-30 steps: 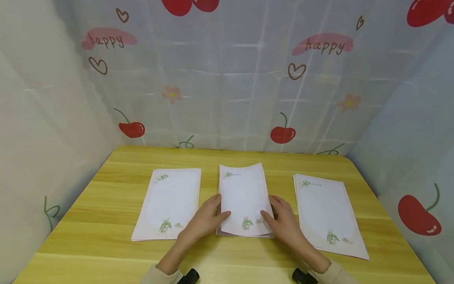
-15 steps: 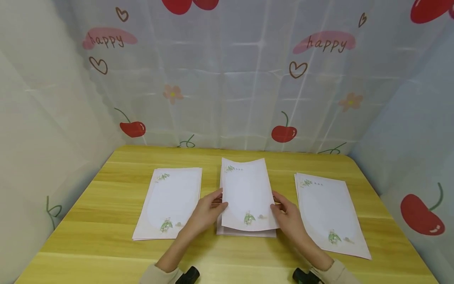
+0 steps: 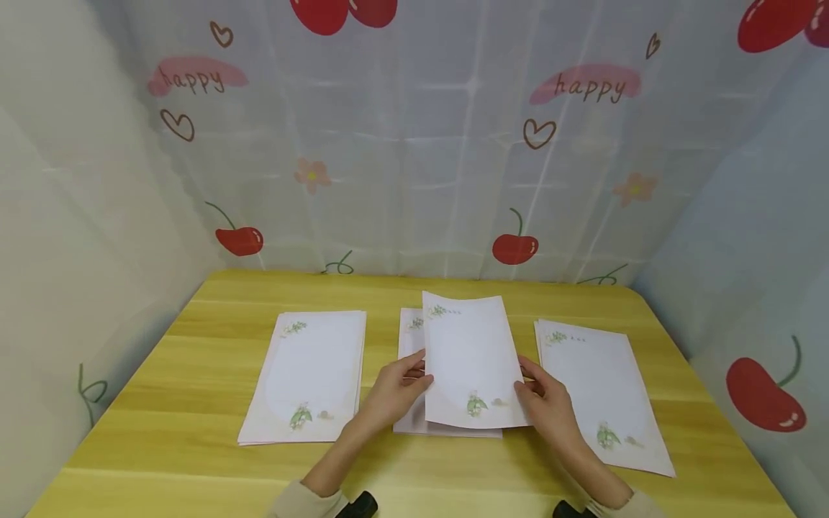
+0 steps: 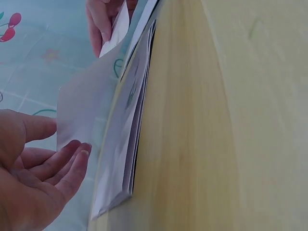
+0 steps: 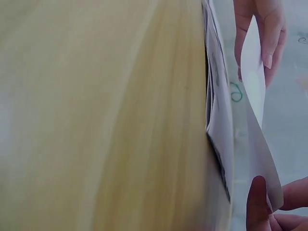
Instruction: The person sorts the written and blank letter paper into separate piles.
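Note:
A sheet of printed paper, white with green flower sprigs, is held up above the middle paper stack and bows slightly. My left hand pinches its left edge, thumb in front and fingers behind. At the opposite edge my right hand pinches the sheet in the same way. The left wrist view shows a gap between the raised sheet and the stack lying on the table. From the right wrist the sheet appears edge-on and curved.
To the left lies another stack of the same paper. A third stack sits at the right, slightly turned, partly behind my right hand. The wooden table ends at a cherry-patterned curtain.
Both hands have lifted the sheet off the middle stack and carried it to the right, exposing the left part of the stack below. The side stacks stay where they were.

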The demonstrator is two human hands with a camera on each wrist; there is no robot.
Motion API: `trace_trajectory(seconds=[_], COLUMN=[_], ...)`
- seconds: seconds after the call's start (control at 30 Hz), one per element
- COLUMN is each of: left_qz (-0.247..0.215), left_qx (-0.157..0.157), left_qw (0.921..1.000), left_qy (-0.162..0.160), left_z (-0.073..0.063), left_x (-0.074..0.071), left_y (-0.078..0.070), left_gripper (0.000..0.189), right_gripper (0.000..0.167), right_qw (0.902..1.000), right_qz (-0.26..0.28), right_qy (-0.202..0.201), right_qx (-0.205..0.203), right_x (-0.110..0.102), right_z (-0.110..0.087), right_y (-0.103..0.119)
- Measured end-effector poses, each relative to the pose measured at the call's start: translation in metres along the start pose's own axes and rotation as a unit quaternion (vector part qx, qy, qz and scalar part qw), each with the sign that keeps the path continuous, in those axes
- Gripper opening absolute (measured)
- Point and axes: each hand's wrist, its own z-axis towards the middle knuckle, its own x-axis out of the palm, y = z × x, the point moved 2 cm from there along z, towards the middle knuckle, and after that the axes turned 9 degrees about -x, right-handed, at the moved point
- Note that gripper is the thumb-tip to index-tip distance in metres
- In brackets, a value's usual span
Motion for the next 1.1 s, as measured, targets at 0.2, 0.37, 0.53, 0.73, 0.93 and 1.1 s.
trace_trajectory(seconds=[0.2,0.37,0.53,0.73,0.93,1.1], left_qz=[-0.008,-0.008,-0.016,-0.032,-0.021,-0.010], left_qx=[0.006,0.005,0.006,0.004,0.025,0.024], left_qw=[0.9996,0.9989,0.9983,0.9976,0.9965,0.9964], left_qy=[0.025,0.047,0.055,0.061,0.077,0.081], left_z=[0.008,0.012,0.015,0.025,0.033,0.041], left_x=[0.017,0.033,0.050,0.070,0.091,0.105], left_y=[-0.008,-0.015,-0.020,-0.027,-0.035,-0.041], left_gripper=[0.050,0.052,0.052,0.052,0.050,0.049], right_gripper=[0.047,0.047,0.047,0.048,0.048,0.048], right_qw=[0.9996,0.9988,0.9967,0.9942,0.9903,0.9854], right_qz=[-0.022,-0.043,-0.070,-0.087,-0.105,-0.120], right_qy=[-0.015,-0.023,-0.027,-0.042,-0.064,-0.070], right_qx=[-0.009,0.008,0.031,0.048,0.064,0.099], right_x=[-0.017,-0.032,-0.047,-0.065,-0.085,-0.102], right_z=[-0.007,-0.014,-0.019,-0.023,-0.030,-0.033], right_y=[-0.008,-0.014,-0.020,-0.025,-0.037,-0.048])
